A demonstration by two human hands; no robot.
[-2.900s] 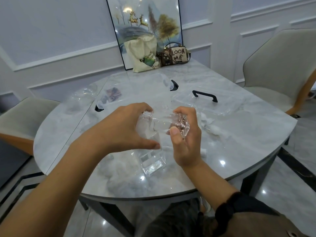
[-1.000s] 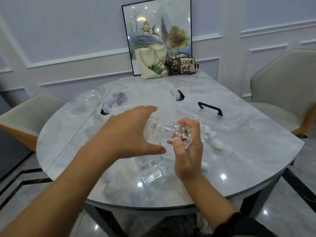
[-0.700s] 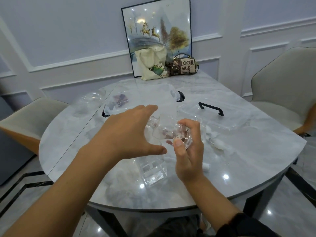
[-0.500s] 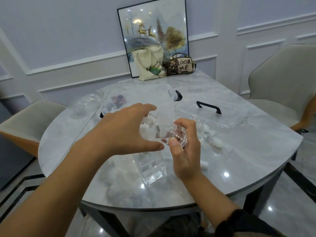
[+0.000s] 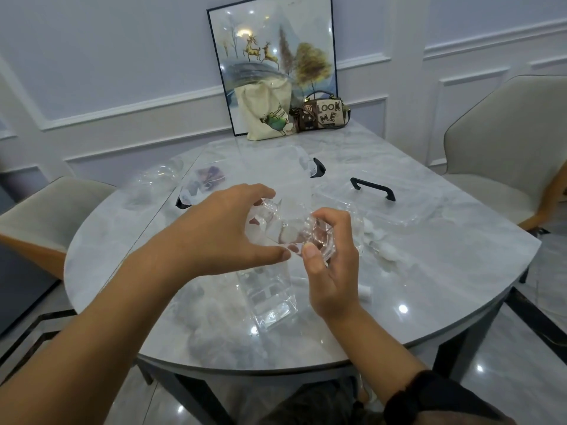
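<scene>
Above the marble table [image 5: 445, 271] my right hand [image 5: 333, 265] grips a clear faceted glass bottle [image 5: 294, 228] lying on its side, thumb on the near face and fingers curled over its base. My left hand [image 5: 221, 231] spans the bottle's neck end, fingers over the top and thumb under it; whether it holds a cap is hidden. White stuffing shows inside the glass. A second clear square bottle [image 5: 270, 299] lies on the table just below the hands.
A clear box with black clasps [image 5: 245, 176] and a clear lid with a black handle [image 5: 372, 187] lie beyond the hands. White cotton bits [image 5: 389, 251] sit to the right. A tote bag [image 5: 267, 110], small handbag [image 5: 322, 113] and framed picture [image 5: 273, 44] stand at the back. Chairs flank the table.
Both hands stay on the clear bottle at nearly the same spot. My left fingers have shifted a little over its neck end, and the camera view has swayed slightly.
</scene>
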